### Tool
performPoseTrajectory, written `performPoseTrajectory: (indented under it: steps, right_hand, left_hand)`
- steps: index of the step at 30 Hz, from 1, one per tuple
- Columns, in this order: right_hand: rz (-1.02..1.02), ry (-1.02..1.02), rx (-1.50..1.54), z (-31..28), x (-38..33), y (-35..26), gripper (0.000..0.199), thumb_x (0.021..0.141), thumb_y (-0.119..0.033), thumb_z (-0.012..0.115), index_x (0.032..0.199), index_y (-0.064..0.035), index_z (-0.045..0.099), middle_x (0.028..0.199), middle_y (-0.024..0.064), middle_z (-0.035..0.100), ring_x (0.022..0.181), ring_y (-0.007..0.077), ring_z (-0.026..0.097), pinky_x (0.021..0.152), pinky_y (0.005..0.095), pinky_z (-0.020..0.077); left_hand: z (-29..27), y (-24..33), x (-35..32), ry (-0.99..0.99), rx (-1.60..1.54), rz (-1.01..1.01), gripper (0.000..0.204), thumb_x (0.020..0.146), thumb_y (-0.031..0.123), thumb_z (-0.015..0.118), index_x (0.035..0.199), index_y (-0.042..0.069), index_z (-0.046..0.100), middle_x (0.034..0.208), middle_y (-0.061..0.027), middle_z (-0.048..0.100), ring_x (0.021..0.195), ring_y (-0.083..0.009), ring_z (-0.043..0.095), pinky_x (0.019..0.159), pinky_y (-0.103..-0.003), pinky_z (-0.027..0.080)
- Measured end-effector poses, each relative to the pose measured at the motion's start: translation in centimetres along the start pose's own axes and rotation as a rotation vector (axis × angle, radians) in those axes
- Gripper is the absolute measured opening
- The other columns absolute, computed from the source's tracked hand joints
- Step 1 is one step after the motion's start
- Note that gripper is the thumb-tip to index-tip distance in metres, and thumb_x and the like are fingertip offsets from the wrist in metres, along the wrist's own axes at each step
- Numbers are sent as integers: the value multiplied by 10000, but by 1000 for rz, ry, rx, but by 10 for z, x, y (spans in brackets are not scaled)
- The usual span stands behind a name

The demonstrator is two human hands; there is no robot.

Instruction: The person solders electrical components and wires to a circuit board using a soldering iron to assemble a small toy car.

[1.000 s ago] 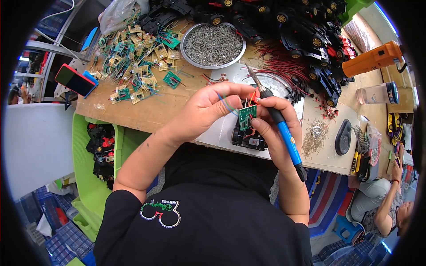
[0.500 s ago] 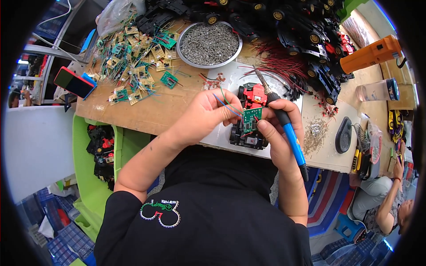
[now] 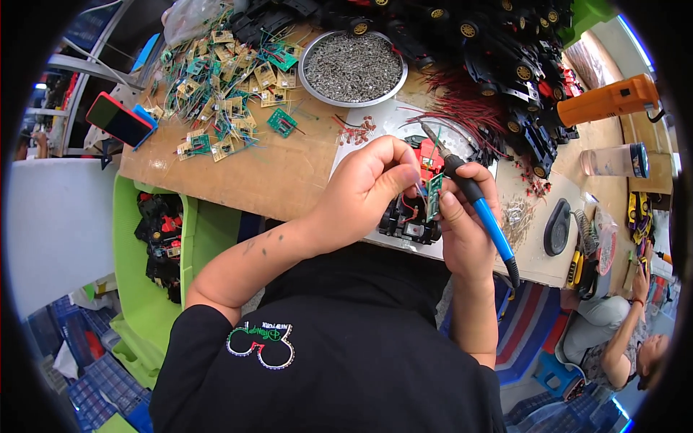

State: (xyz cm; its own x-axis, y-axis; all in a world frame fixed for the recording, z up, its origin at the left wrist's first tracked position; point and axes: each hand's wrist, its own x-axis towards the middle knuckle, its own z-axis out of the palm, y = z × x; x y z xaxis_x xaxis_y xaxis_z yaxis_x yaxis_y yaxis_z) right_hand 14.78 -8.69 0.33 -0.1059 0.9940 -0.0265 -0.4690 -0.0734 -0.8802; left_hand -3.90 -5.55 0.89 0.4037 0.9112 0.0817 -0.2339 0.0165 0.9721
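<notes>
My right hand [image 3: 469, 227] is closed around a blue and black soldering iron [image 3: 488, 216], its tip pointing up and away to the left. Between the same hand's thumb and fingers stands a small green circuit board [image 3: 434, 196], seen nearly edge-on. Beside the board, my left hand [image 3: 375, 180] pinches a thin wire; only a short bluish piece of it shows at the fingertips. Below both hands a toy car chassis [image 3: 411, 225] with a red part [image 3: 427, 160] lies on the white work surface, partly hidden by the hands and board.
A round bowl of small metal parts [image 3: 352, 71] stands beyond my hands. Loose circuit boards [image 3: 234, 94] heap at far left, red wires [image 3: 469, 108] and black car bodies [image 3: 505, 65] at far right. An orange tool [image 3: 606, 99] and clear cup [image 3: 606, 161] lie right; a green bin [image 3: 155, 289] stands left.
The circuit board has turned from face-up to nearly edge-on. My left hand has shifted right, closer to it, and less of the wires shows. The soldering iron remains in my right hand.
</notes>
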Motion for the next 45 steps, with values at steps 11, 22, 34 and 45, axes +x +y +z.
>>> performPoseTrajectory:
  steps: [11,22,34,45]
  right_hand:
    - [113,65,252,-11,0,-4,362,950,-2,586,1262,-114,440,1074,101,661,903,177,626,698,281,473]
    - [203,38,445,-7,-1,-5,364,933,-14,625,1249,-114,473,1076,96,645,834,140,579,666,229,445]
    - [458,93,894,-21,0,-5,468,881,112,573,1304,-86,535,1154,118,584,864,154,536,650,218,450]
    - [518,144,1100,-21,3,-9,450,831,175,495,1264,51,500,1075,123,547,848,146,509,604,222,456]
  left_hand:
    - [13,9,10,60,-33,-141,111,966,118,630,972,7,625,883,-16,645,773,-62,594,700,-221,496]
    - [18,16,14,44,399,196,89,830,57,692,875,-4,645,780,-61,632,703,-122,616,652,-270,498]
    - [28,21,26,11,-92,-105,100,974,98,582,984,-1,572,842,4,625,724,-19,565,599,-187,463]
    - [22,13,38,38,-34,-107,123,949,101,608,954,-17,572,777,-37,655,660,-51,610,563,-199,480]
